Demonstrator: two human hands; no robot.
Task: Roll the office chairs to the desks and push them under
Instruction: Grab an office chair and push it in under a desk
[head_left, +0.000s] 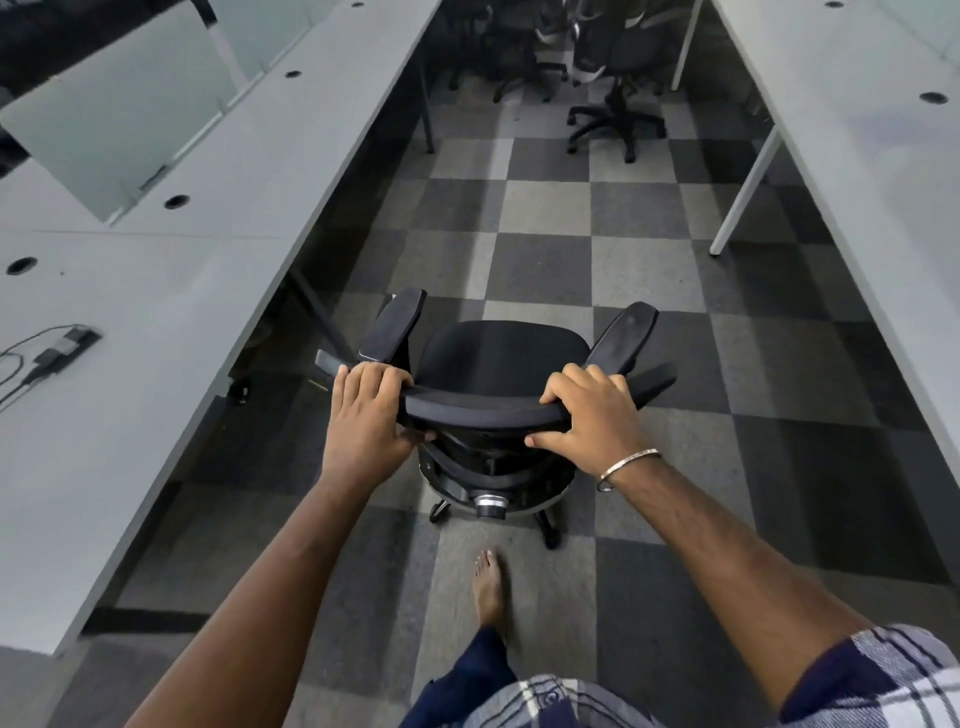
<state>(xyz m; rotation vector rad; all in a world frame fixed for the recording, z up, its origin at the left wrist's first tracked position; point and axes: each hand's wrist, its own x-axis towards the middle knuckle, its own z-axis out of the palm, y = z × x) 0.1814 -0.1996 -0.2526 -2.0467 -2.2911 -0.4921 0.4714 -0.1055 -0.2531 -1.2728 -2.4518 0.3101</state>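
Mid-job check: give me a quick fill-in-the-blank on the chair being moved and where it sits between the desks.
1. Both hands, left hand and right hand, grip the top of the office chair's ____.
2. The office chair stands in the aisle on a ____-patterned carpet.
3. The bangle is worn on the ____ wrist.
4. The cables and adapter lie on the ____ desk.

Missing words: backrest; checkered; right; left
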